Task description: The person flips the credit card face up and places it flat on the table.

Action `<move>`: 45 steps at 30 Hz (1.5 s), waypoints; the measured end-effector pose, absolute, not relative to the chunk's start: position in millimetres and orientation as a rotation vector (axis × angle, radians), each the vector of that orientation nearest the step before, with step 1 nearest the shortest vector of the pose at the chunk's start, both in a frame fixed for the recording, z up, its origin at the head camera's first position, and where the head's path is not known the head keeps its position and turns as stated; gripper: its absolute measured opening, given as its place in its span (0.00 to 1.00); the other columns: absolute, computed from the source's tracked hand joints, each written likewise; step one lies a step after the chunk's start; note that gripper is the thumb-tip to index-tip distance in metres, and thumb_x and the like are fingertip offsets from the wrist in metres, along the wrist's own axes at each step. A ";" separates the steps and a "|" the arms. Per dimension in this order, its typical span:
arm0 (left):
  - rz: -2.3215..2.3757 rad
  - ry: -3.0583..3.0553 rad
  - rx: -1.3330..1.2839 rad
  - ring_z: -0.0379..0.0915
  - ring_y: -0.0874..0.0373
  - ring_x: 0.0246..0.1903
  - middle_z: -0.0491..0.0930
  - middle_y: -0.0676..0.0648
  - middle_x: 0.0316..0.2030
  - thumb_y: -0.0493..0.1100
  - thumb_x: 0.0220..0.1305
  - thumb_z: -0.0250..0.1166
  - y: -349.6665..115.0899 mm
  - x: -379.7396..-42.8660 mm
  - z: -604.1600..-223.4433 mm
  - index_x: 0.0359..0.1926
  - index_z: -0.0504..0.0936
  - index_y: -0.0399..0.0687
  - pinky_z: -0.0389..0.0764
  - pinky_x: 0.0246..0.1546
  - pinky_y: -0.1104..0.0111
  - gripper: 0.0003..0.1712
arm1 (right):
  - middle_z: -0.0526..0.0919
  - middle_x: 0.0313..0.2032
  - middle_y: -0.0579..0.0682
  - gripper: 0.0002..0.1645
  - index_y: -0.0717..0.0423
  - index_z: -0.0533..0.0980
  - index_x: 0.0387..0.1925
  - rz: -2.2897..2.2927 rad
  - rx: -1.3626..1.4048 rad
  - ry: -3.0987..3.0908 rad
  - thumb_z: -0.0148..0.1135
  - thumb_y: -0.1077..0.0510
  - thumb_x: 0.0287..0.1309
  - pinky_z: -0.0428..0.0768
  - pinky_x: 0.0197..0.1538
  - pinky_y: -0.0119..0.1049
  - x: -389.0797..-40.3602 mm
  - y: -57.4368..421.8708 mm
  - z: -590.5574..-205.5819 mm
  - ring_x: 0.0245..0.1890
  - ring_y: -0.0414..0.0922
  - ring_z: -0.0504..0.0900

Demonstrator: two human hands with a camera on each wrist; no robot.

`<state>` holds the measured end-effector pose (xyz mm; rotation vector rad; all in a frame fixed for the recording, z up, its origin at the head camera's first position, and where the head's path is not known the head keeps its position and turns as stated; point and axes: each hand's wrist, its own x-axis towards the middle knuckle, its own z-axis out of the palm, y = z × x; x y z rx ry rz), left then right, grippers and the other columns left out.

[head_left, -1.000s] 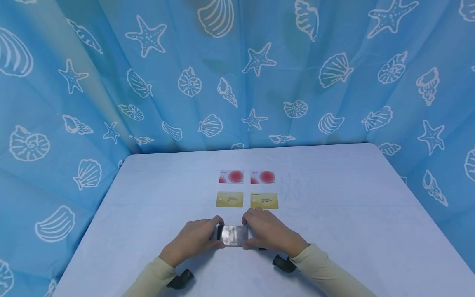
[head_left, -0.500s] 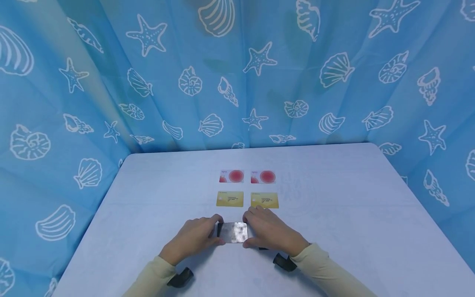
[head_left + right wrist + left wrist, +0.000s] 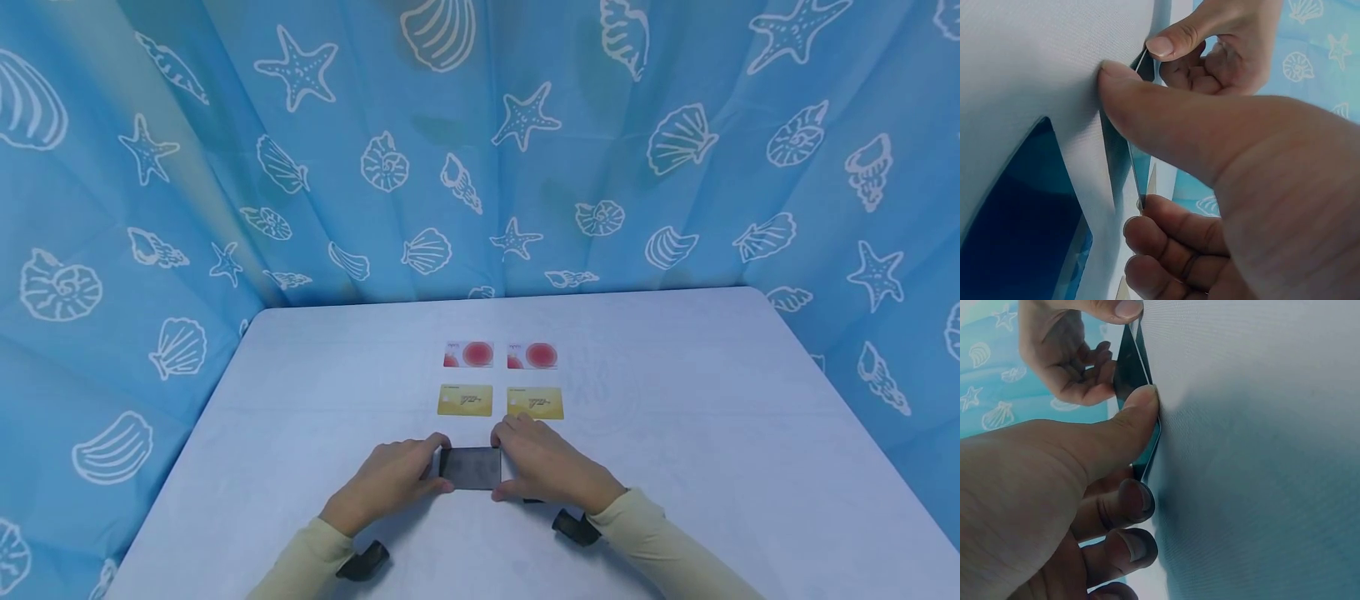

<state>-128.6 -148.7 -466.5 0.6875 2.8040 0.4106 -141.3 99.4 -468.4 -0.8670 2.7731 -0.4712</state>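
A dark, glossy card [image 3: 470, 468] lies between my two hands, just in front of the yellow cards. My left hand [image 3: 390, 482] pinches its left end between thumb and fingers, and my right hand [image 3: 558, 468] pinches its right end. In the left wrist view, the card [image 3: 1127, 372] appears edge-on close to the white tabletop; whether it touches cannot be told. A second dark card [image 3: 1025, 206] lies on the table below my right hand, mostly hidden in the head view.
Two yellow cards, left [image 3: 465, 401] and right [image 3: 536, 404], lie in a row beyond my hands. Behind them are two pink-and-white cards with red circles, left [image 3: 468, 355] and right [image 3: 532, 356]. A blue seashell curtain [image 3: 480, 150] hangs behind the white table [image 3: 315, 375].
The bright glare on the held card has gone, so its face now looks dark grey. The card has shifted slightly away from me; both hands keep their hold.
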 end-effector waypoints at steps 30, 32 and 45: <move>0.500 2.791 0.733 0.66 0.67 0.23 0.71 0.61 0.22 0.63 0.62 0.72 -140.2 -131.3 -454.8 0.67 0.76 0.53 0.69 0.27 0.74 0.37 | 0.79 0.46 0.43 0.37 0.50 0.76 0.55 -0.565 -0.860 2.794 0.80 0.38 0.50 0.79 0.56 0.42 -137.1 102.4 -447.4 0.47 0.40 0.71; 0.506 2.798 0.746 0.65 0.68 0.22 0.71 0.61 0.22 0.64 0.62 0.72 -138.5 -131.1 -454.7 0.67 0.76 0.54 0.69 0.27 0.74 0.38 | 0.79 0.46 0.43 0.37 0.50 0.76 0.56 -0.569 -0.863 2.796 0.80 0.38 0.50 0.79 0.55 0.42 -136.9 102.4 -446.1 0.47 0.40 0.71; 0.520 2.780 0.796 0.65 0.67 0.22 0.73 0.58 0.22 0.67 0.56 0.75 -124.9 -137.5 -442.5 0.69 0.76 0.53 0.68 0.26 0.74 0.44 | 0.78 0.42 0.41 0.36 0.49 0.77 0.56 -0.628 -0.896 2.794 0.79 0.37 0.51 0.77 0.50 0.38 -132.9 102.6 -438.9 0.45 0.39 0.70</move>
